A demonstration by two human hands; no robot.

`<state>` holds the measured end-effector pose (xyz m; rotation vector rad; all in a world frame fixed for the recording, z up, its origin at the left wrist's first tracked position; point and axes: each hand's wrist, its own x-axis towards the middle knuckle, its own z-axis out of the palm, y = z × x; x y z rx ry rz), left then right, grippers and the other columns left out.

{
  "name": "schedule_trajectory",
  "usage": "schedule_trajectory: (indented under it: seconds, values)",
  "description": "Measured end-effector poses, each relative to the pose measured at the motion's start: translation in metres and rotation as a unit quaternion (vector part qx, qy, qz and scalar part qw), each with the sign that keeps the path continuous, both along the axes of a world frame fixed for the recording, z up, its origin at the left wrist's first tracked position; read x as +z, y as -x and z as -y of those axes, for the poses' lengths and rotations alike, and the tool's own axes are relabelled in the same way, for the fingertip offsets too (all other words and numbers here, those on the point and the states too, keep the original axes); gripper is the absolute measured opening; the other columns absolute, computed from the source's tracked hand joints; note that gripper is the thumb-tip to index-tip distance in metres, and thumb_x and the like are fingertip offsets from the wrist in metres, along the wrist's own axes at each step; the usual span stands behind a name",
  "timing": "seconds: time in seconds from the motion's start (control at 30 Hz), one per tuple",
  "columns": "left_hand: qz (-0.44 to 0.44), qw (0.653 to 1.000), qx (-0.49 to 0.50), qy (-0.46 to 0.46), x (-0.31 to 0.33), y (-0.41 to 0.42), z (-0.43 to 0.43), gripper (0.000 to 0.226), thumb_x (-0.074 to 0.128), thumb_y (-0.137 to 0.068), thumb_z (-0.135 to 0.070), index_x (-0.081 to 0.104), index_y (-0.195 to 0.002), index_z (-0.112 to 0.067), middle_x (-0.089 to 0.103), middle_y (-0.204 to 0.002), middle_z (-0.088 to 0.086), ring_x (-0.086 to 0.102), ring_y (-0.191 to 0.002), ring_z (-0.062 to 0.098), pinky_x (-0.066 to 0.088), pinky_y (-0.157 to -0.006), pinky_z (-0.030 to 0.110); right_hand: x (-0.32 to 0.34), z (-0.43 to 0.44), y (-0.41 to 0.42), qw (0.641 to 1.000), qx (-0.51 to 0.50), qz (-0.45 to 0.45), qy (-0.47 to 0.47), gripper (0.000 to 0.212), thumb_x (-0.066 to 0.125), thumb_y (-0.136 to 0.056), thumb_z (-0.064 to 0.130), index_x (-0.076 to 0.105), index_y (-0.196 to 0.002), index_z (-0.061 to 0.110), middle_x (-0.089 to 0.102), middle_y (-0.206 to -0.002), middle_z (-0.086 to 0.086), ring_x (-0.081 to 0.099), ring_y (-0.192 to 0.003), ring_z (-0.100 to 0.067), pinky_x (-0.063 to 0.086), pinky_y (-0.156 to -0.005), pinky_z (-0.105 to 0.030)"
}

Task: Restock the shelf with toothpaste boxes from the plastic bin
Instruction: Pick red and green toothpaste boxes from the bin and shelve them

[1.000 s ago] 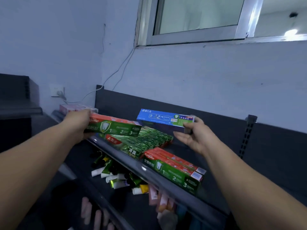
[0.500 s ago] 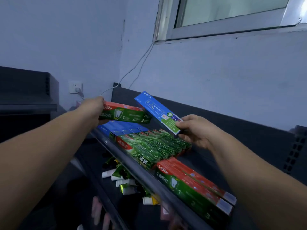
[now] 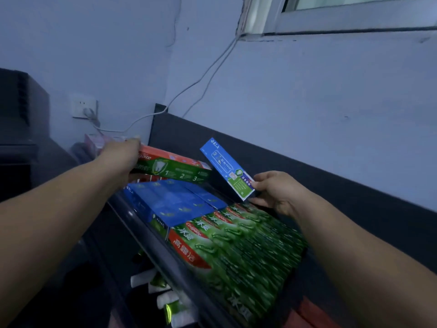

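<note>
Above the shelf [image 3: 165,256], gripping a red-and-green toothpaste box [image 3: 175,168] in the left hand [image 3: 123,155] and pinching a tilted blue box [image 3: 227,168] by its lower end in the right hand [image 3: 276,190]; likely to slip from that light pinch onto the stocked rows [image 3: 248,245].

Colgate box [image 3: 173,168] at 10 o'clock: red top, green front w/ white shield + 1-2-3 numerals. Tilted box [image 3: 227,168] at 12: blue, green lower end. Stacked boxes [image 3: 170,202] mid-frame: blue. Box row [image 3: 241,247] at 5 o'clock: green, leafy pattern (red ends, white lettering). Shelf [image 3: 162,253]: dk grey. Tubes [image 3: 163,288] at 7: white w/ green.
</note>
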<state>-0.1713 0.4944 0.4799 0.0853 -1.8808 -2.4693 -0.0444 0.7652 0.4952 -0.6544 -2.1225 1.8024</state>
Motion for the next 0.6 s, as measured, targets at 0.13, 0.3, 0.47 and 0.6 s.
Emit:
schedule_trajectory:
  seconds: [0.13,0.3,0.47,0.6]
  values:
    - [0.013,1.0,0.005,0.004,-0.013,0.042,0.002,0.064,0.064,-0.068,-0.052,0.054,-0.118,-0.014,0.064,-0.109,0.013,0.067,-0.087,0.03,0.057,-0.069,0.047,-0.016,-0.013,0.052,0.991,-0.063,0.034,-0.111,0.037,0.061,-0.09,-0.005,0.053,-0.125,0.003,0.057,-0.116,-0.017,0.064,-0.084,-0.026,0.061,-0.069,-0.04]
    - [0.002,0.999,-0.015,-0.035,-0.013,0.064,-0.002,0.018,0.052,-0.095,-0.032,0.054,-0.1,-0.015,0.06,-0.095,0.01,0.06,-0.072,0.018,0.051,-0.048,0.032,-0.038,-0.019,0.095,0.958,-0.075,0.082,-0.263,0.037,0.069,-0.086,0.003,0.061,-0.122,0.006,0.06,-0.124,-0.014,0.061,-0.106,-0.03,0.054,-0.092,-0.048]
    - [0.004,0.998,-0.027,-0.049,-0.011,0.078,-0.004,0.034,0.053,-0.094,-0.039,0.05,-0.116,-0.013,0.062,-0.104,0.011,0.063,-0.078,0.019,0.05,-0.05,0.031,-0.045,-0.013,0.118,0.921,-0.048,0.122,-0.367,0.03,0.069,-0.088,0.01,0.066,-0.118,0.01,0.063,-0.121,-0.008,0.058,-0.111,-0.026,0.05,-0.095,-0.039]
    - [0.009,0.998,-0.041,-0.043,-0.013,0.083,-0.012,0.029,0.051,-0.095,-0.04,0.051,-0.102,-0.012,0.062,-0.09,0.008,0.062,-0.073,0.018,0.05,-0.047,0.029,-0.051,-0.012,0.131,0.925,-0.032,0.127,-0.358,0.016,0.071,-0.086,0.011,0.066,-0.1,0.018,0.064,-0.111,-0.007,0.059,-0.1,-0.024,0.051,-0.086,-0.036]
